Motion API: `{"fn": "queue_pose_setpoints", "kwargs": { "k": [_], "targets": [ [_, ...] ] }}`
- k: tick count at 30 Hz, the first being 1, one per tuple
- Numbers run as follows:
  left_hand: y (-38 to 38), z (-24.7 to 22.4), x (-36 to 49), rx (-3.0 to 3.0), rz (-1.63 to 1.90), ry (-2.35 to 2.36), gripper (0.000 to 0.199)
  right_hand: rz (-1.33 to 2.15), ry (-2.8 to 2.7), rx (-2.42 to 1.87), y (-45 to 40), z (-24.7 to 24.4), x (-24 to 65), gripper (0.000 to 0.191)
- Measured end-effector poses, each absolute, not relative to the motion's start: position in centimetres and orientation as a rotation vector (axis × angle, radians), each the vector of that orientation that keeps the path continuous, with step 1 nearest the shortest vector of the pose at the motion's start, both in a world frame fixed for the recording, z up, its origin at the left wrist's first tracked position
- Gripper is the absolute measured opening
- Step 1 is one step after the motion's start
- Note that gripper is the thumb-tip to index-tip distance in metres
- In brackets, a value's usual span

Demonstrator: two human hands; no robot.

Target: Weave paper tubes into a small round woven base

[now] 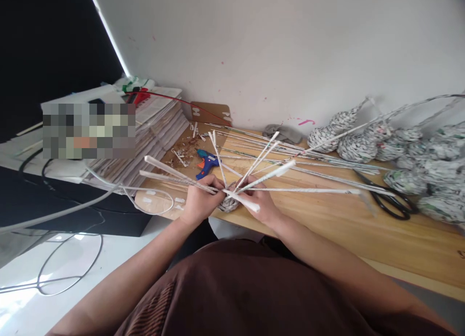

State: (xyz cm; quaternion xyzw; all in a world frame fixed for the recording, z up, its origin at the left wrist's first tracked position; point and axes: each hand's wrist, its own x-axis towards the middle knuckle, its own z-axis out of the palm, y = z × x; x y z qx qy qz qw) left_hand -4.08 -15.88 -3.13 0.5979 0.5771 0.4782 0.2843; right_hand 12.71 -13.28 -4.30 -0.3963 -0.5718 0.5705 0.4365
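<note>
Between my two hands, over the table's front edge, sits a small woven paper piece (229, 204) with several white rolled-paper sticks (259, 157) fanning out of it. My left hand (203, 198) is closed at its left side, fingers pinching the base of the sticks. On the right side my right hand (259, 200) is closed too, thumb and fingers on the sticks where they leave the weave. The fingertips partly cover the woven part. Just beyond my left hand a blue glue gun (208, 164) with an orange trigger lies on the table.
Loose paper sticks (254, 145) lie across the table (327, 234) behind my hands. At right are black scissors (394, 203) and several woven paper gourd shapes (358, 145). A tall paper stack (169, 120) stands left, with cables (109, 193) hanging beside it. Paper scraps (179, 158) lie near the wall.
</note>
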Motion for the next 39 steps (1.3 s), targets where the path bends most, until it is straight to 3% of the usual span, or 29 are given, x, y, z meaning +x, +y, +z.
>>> {"fn": "queue_pose_setpoints", "kwargs": {
  "k": [10, 13, 18, 23, 27, 30, 33, 35, 39],
  "targets": [
    [-16.4, -2.6, -3.6, 1.739, 1.233, 1.721, 0.002, 1.344, -1.525, -0.996, -12.7, -5.1, 13.2, 0.010],
    [-16.4, -2.5, -3.8, 1.744, 1.153, 1.825, 0.011, 1.349, -1.500, -1.026, -12.9, -4.8, 13.1, 0.008],
    [-15.8, -2.6, -4.4, 1.776, 1.096, 1.627, 0.022, 1.310, -1.558, -1.022, -13.2, -4.5, 13.2, 0.011],
    [-15.8, -2.8, -3.9, 1.917, 1.105, 1.700, 0.016, 1.275, -1.524, -1.078, -13.2, -4.2, 13.2, 0.010],
    [-16.2, -3.4, -3.4, 2.014, 1.214, 1.777, 0.011, 1.389, -1.493, -1.203, -12.8, -3.9, 13.5, 0.024],
    [-16.3, -3.9, -3.2, 2.081, 1.324, 1.792, 0.010, 1.176, -1.660, -1.280, -12.7, -3.7, 13.8, 0.030],
    [-16.3, -4.2, -3.1, 2.139, 1.352, 1.783, 0.010, 0.855, -1.773, -1.245, -12.7, -3.8, 14.1, 0.018],
    [-16.3, -4.1, -3.1, 2.134, 1.348, 1.753, 0.010, 0.817, -1.784, -1.139, -12.8, -4.1, 14.0, 0.007],
    [-16.3, -4.0, -3.1, 2.048, 1.357, 1.703, 0.009, 0.845, -1.745, -1.001, -13.1, -4.8, 13.7, 0.009]
  ]
}}
